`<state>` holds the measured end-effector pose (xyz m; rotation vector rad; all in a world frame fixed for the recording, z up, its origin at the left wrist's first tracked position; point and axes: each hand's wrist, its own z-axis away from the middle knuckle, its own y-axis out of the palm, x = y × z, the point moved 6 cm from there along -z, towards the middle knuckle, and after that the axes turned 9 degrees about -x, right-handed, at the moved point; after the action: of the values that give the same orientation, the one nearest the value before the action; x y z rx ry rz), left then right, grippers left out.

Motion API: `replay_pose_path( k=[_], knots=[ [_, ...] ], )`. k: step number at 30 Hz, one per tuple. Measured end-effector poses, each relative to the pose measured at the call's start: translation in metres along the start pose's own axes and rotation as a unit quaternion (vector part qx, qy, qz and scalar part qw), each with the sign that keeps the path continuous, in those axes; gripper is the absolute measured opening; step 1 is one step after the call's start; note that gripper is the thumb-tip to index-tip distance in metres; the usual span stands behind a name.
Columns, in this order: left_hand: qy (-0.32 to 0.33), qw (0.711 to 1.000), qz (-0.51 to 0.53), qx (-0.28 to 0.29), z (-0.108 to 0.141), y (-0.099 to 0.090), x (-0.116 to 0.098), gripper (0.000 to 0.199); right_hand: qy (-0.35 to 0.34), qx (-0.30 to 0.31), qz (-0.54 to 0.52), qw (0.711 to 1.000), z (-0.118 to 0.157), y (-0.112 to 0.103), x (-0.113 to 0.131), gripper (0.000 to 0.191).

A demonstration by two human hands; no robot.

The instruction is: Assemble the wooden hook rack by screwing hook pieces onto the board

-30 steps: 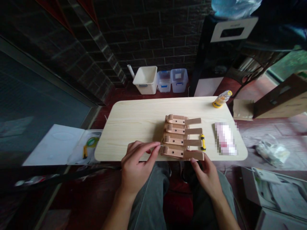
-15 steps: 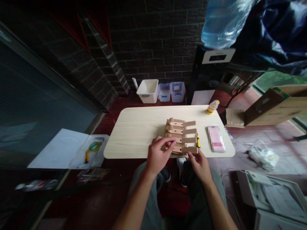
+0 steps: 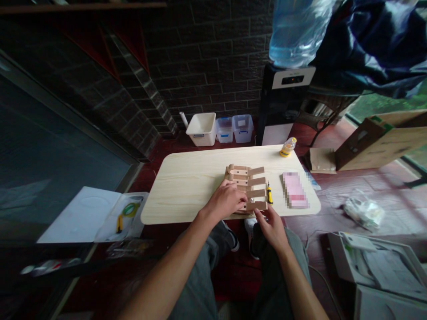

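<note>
A wooden assembly [image 3: 239, 171] with several parallel slats lies near the front edge of the pale table [image 3: 180, 186]. My left hand [image 3: 227, 199] rests over its left side, fingers curled together by the nearest row; anything between the fingertips is hidden. At the near right corner, the thumb and fingers of my right hand [image 3: 272, 226] are closed around the end of the nearest wooden slat [image 3: 256, 206]. Just right of the slats lies a yellow and black screwdriver [image 3: 270, 195].
A pink, pixelated item [image 3: 295, 190] lies on the table's right side, with a yellow-capped clear bottle [image 3: 288, 147] behind it. Plastic bins [image 3: 202, 129] stand by the wall. An open white case [image 3: 133, 211] is left of the table, and a cardboard box [image 3: 380, 142] stands right.
My left hand has turned palm down and moved over the assembly's left side, its fingers now by the nearest row. My right hand stays at the slat's end. The whole view has shifted slightly.
</note>
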<state>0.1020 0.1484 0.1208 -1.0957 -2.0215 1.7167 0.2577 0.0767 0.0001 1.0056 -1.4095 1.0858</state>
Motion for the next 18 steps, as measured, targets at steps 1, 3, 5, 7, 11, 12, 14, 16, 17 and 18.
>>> replay_pose_path(
  k=[1,3,5,7,11,12,14,16,17,18],
  knots=[
    [0.005,1.0,0.002,0.009,0.0,0.003,0.0,0.008,-0.004,-0.001,0.0,1.0,0.0,-0.001,0.001,0.042],
    [0.018,1.0,0.008,0.023,0.0,0.009,-0.001,0.009,-0.009,-0.001,0.0,1.0,-0.001,-0.002,0.002,0.043],
    [0.028,0.999,0.012,0.03,0.0,0.013,-0.002,0.01,-0.009,-0.001,-0.006,1.0,-0.001,-0.003,0.002,0.043],
    [0.029,0.999,0.008,0.031,0.0,0.015,-0.003,0.01,-0.011,0.002,-0.013,1.0,-0.001,-0.004,0.002,0.042],
    [0.02,0.999,-0.005,0.038,0.0,0.017,-0.004,0.01,-0.018,0.002,-0.021,1.0,-0.001,-0.006,0.003,0.04],
    [0.02,0.999,-0.005,0.041,0.0,0.017,-0.005,0.01,-0.02,0.001,-0.022,1.0,-0.001,-0.006,0.003,0.04],
    [0.02,0.999,-0.005,0.045,-0.001,0.017,-0.006,0.009,-0.022,0.0,-0.022,1.0,-0.001,-0.007,0.004,0.04],
    [0.021,0.999,-0.003,0.047,-0.001,0.017,-0.008,0.008,-0.022,-0.002,-0.021,1.0,-0.001,-0.007,0.004,0.04],
    [0.023,0.999,-0.001,0.048,-0.001,0.017,-0.009,0.007,-0.022,-0.003,-0.021,1.0,-0.001,-0.007,0.004,0.041],
    [0.026,0.998,0.001,0.05,-0.002,0.018,-0.009,0.007,-0.022,-0.003,-0.02,1.0,-0.001,-0.007,0.004,0.041]
  ],
)
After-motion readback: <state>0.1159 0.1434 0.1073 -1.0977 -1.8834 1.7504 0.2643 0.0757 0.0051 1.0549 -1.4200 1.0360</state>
